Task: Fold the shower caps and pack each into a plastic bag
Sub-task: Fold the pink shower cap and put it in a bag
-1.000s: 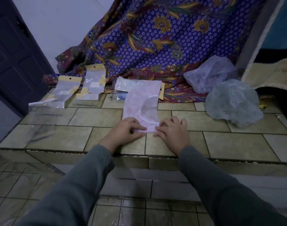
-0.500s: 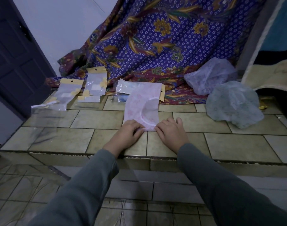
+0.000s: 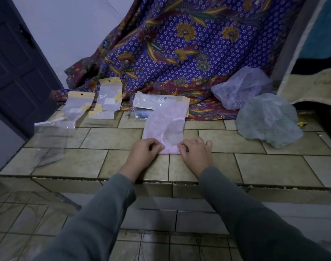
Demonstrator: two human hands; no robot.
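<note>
Pink shower cap (image 3: 165, 127): laid flat as a long folded strip on the tiled ledge (image 3: 274, 162), near end at the hands, far end lying over one plastic bag (image 3: 151, 100).
Left hand (image 3: 145, 150): fingers curled, near-left corner of the strip pinched.
Right hand (image 3: 195, 151): fingers curled, near-right corner pinched; both hands touching the cap.
Change: a second ago the fingers were spread flatter and pressed on the near edge; now they are bunched up and the corners are gripped. Strip position unchanged.
Meaning: pressing of the crease judged finished; next fold judged to be the near end lifted and brought toward the far end. Not yet begun.
Risk: thin slick film, likely to spring open if either corner is let go.
Empty bags: two (image 3: 76, 108) (image 3: 109, 102) with yellow headers at far left, side by side, well apart from the hands.
Unfolded caps: pale lilac cap (image 3: 240, 87) and grey-green cap (image 3: 268, 119) heaped at far right, touching each other, untouched.
Progress: early; whether any cap is packed cannot be told.
Background: patterned blue cloth (image 3: 179, 44) draped behind; dark door (image 3: 16, 63) at far left.
</note>
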